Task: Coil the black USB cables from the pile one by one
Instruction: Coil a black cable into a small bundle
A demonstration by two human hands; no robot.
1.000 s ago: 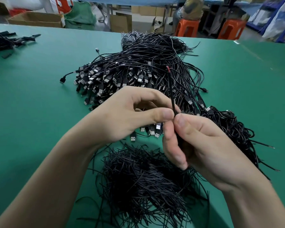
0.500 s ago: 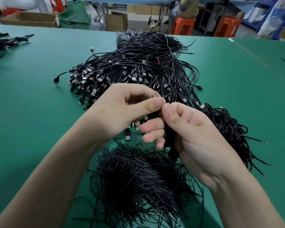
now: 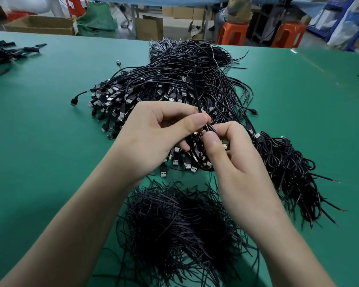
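Observation:
A big pile of black USB cables (image 3: 174,88) lies across the middle of the green table (image 3: 39,141), its plugs fanned toward me. Just above the pile's near edge, my left hand (image 3: 153,139) and my right hand (image 3: 234,160) meet. Both pinch one black cable (image 3: 197,94) between thumb and fingers. Its free end sticks up and away from my left thumb, and a loop of it hangs below between my hands. How many turns the loop has is hidden by my fingers.
A heap of thin black ties (image 3: 174,230) lies close to me between my forearms. Coiled cables (image 3: 288,172) are stacked at the right. More black parts (image 3: 6,52) sit at the far left. Orange stools (image 3: 232,34) and cardboard boxes (image 3: 39,24) stand beyond the table.
My right hand has turned from gripping the cable bundle in its fist to pinching it with the thumb on top. The cable's free end has swung slightly left.

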